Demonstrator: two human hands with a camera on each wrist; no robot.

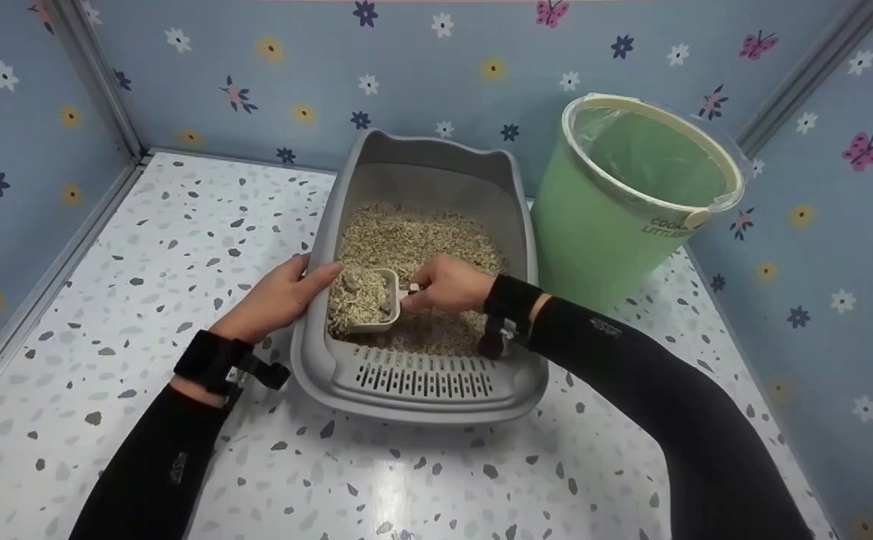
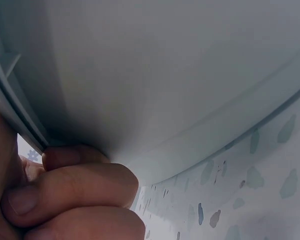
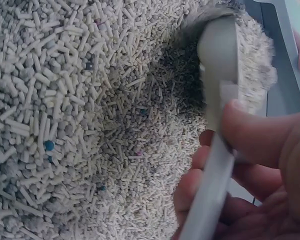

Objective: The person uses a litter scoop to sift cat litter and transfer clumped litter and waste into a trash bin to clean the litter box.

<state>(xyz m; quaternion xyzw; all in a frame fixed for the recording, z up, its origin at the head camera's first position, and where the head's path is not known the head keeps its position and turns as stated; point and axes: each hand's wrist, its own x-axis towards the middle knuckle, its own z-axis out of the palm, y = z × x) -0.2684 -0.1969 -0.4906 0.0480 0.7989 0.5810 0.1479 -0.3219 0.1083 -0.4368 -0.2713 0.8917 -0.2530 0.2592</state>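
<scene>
A grey litter box (image 1: pixel 421 405) holds pale pellet litter (image 1: pixel 421 232). My right hand (image 1: pixel 451 283) grips the handle of a cream litter scoop (image 1: pixel 394 300), low over the litter at the box's left side. Litter with a few greyish clumps heaps in the scoop. In the right wrist view, thumb and fingers wrap the scoop handle (image 3: pixel 212 185). My left hand (image 1: pixel 279 296) holds the box's left rim, thumb on top beside the scoop. Seen in the left wrist view, its curled fingers (image 2: pixel 90 185) lie under the rim against the outer wall (image 2: pixel 155 75).
To the right of the box stands a green bin (image 1: pixel 586 232) with a clear liner over its cream rim. Flower-patterned wall panels (image 1: pixel 436 82) rise behind and at both sides. The floor (image 1: pixel 181 225) is white with grey flecks.
</scene>
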